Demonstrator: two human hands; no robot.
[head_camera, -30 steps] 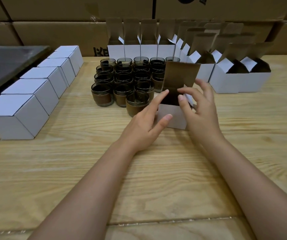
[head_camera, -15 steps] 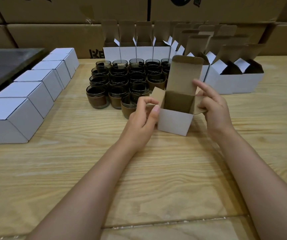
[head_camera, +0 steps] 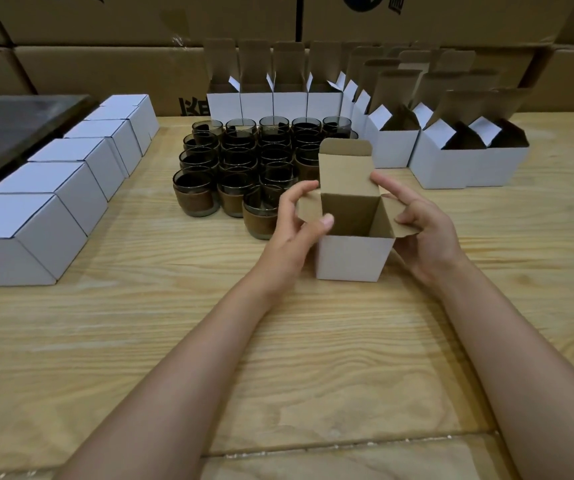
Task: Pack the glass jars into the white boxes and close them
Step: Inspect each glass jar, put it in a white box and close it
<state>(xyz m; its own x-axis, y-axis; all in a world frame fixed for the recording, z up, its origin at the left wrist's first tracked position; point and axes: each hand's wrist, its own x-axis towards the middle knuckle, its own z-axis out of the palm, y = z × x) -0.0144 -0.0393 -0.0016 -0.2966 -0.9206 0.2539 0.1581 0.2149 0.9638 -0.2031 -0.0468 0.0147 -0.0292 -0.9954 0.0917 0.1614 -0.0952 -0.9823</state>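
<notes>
White box (head_camera: 353,259), one, open; closed boxes (head_camera: 53,183), six

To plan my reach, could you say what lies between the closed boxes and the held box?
The cluster of glass jars and the left hand gripping that box, as the head view shows.

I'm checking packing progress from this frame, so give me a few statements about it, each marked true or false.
1. The box between the hands has its lid shut. False: the lid stands upright and the top is open.
2. The left hand and the right hand each hold a side flap of that box. True.
3. The closed white boxes stand in a row on the left of the table. True.
4. The right hand holds a glass jar. False: it holds only the box's flap, and the glass jars stand grouped on the table.
</notes>
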